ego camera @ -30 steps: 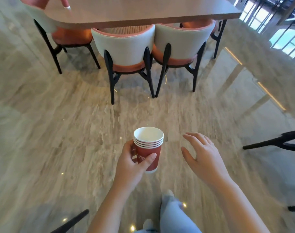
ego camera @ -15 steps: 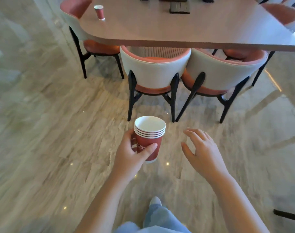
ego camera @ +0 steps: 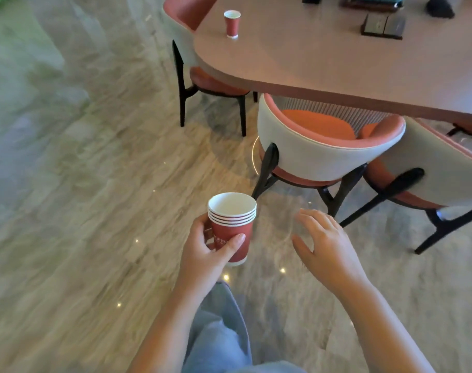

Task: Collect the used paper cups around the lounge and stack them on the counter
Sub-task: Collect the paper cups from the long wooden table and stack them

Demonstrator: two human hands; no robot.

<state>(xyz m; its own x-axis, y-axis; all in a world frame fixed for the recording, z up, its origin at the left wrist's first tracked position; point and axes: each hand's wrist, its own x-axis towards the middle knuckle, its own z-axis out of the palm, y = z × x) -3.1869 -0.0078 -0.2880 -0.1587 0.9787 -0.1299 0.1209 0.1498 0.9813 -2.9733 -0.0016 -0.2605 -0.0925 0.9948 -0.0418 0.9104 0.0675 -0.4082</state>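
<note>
My left hand (ego camera: 206,250) grips a stack of several nested red paper cups (ego camera: 232,223) with white rims, held upright over the floor. My right hand (ego camera: 326,246) hovers beside the stack on its right, fingers spread and relaxed, holding nothing. A single red paper cup (ego camera: 232,24) stands upright near the rounded left end of the wooden table (ego camera: 323,60), well ahead of both hands.
Three chairs with orange seats and black legs are tucked under the table: one at its left end (ego camera: 200,74), one just ahead of my hands (ego camera: 326,154), one at the right (ego camera: 439,181). Dark holders (ego camera: 382,26) sit on the tabletop. Marble floor (ego camera: 81,211) spreads to the left.
The view has swung left and moved closer to the table, so the single cup on it now shows nearer. Both hands keep their pose, the left still holding the stack.
</note>
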